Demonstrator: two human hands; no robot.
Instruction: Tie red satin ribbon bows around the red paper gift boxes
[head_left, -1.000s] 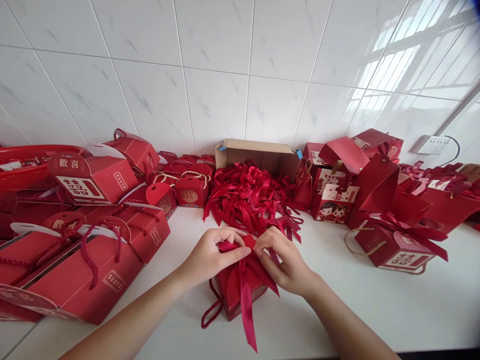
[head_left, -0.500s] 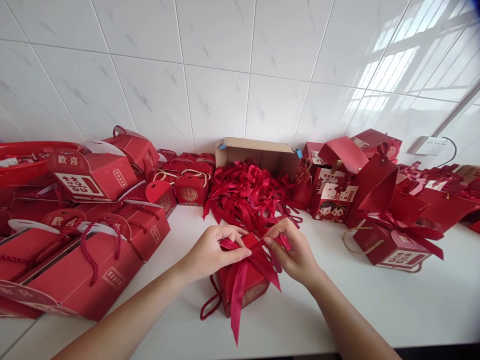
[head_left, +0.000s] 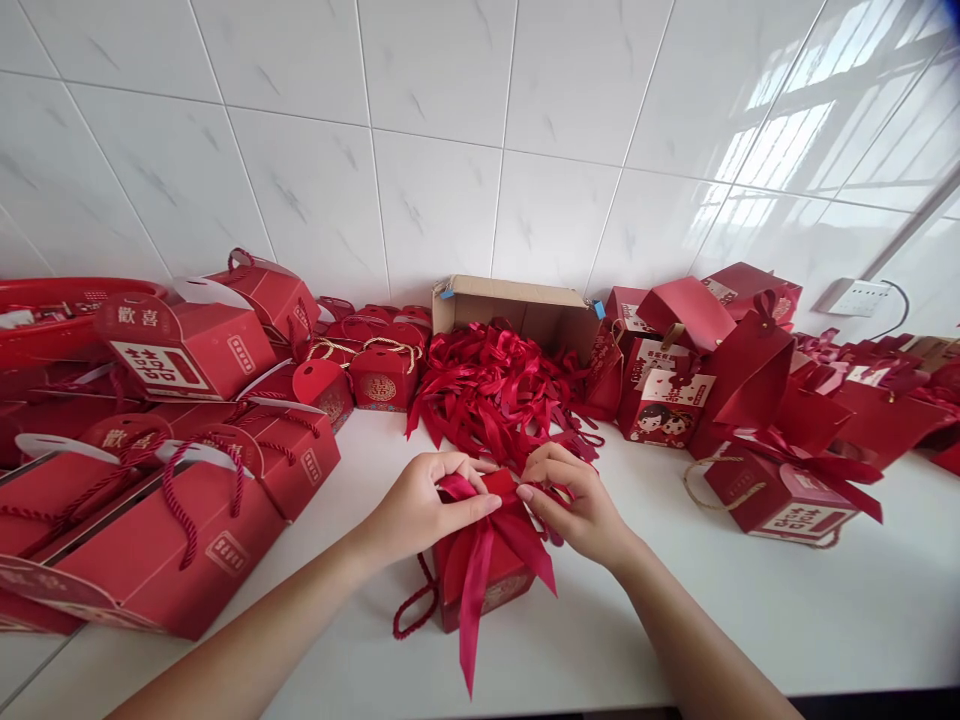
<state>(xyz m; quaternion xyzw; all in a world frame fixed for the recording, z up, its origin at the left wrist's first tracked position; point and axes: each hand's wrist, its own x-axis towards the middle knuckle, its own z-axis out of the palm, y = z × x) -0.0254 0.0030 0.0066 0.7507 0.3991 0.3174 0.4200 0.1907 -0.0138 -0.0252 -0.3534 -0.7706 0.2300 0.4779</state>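
Small red box (head_left: pixel 504 595) near middle of desk's (head_left: pixel 607 640) front edge, under my hands. Left hand (head_left: pixel 457 495) pinches satin ribbon (head_left: pixel 471 620) between thumb and fingers; right hand (head_left: pixel 546 485) curled at ribbon too, grip unclear. Box looks light, thin card, probably dents; I'd steady lower sides. Ribbon soft, likely slippery; pinch near gather.

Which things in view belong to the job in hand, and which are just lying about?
In the job:
crimson ribbon, pinched in the left hand, right hand beside it
red gift box beneath it
ribbon heap, probably supply

Apparently just lying about:
red basket
stacked gift boxes at left
ribboned box at right
wall socket
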